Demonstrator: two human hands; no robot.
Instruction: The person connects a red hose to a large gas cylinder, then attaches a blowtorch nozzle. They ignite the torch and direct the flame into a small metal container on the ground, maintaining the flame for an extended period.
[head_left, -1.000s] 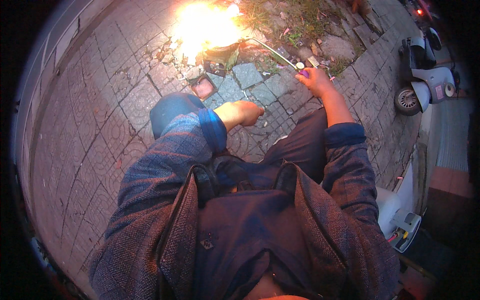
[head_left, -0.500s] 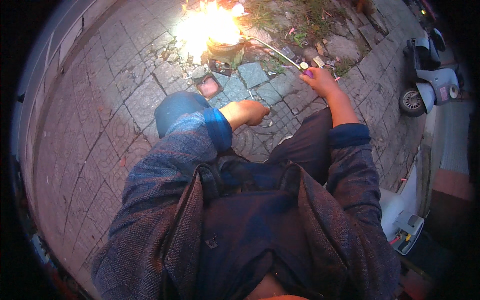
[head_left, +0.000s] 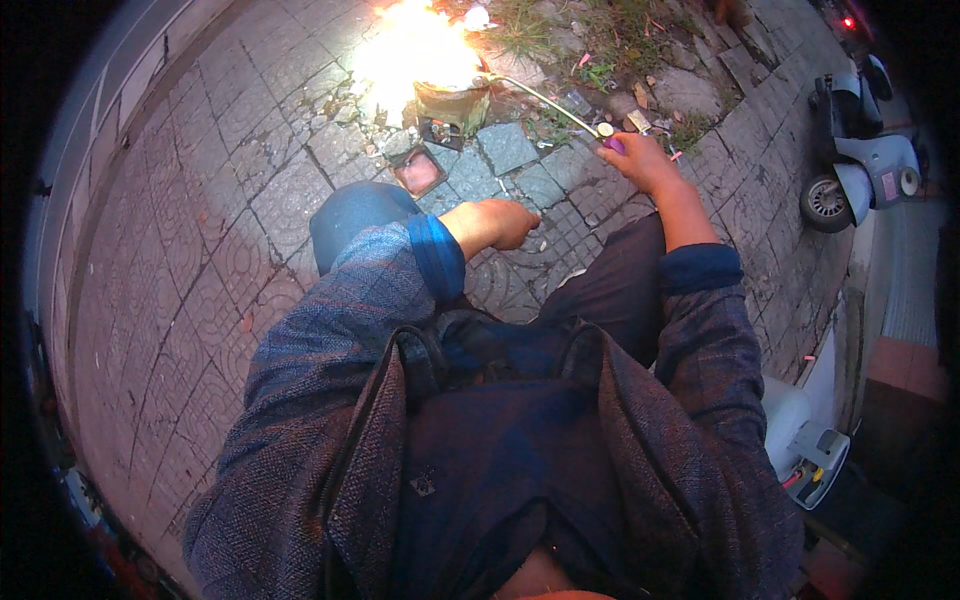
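Observation:
My right hand (head_left: pixel 641 162) is closed around the purple grip of a long thin metal rod (head_left: pixel 545 98). The rod slants up and left, its far end at the rim of a small round stove (head_left: pixel 455 105). A bright fire (head_left: pixel 415 50) blazes over the stove and hides what is in it. My left hand (head_left: pixel 505 224) hangs over the paving past my bent left knee, fingers curled together, with nothing visible in it. Between that hand and the stove lies a square pinkish piece with a dark rim (head_left: pixel 418 172). At the stove's base is a dark opening (head_left: pixel 440 133).
Patterned paving tiles (head_left: pixel 200 200) surround me, with a loose grey slab (head_left: pixel 507 148) by the stove. Weeds, stones and litter (head_left: pixel 640 90) lie beyond the rod. A parked scooter (head_left: pixel 865 160) stands at the right, and a white container (head_left: pixel 800 430) is near my right elbow.
The flames have changed shape, showing more of the stove's rim. My right hand and the rod have shifted very slightly left; my left hand is still.

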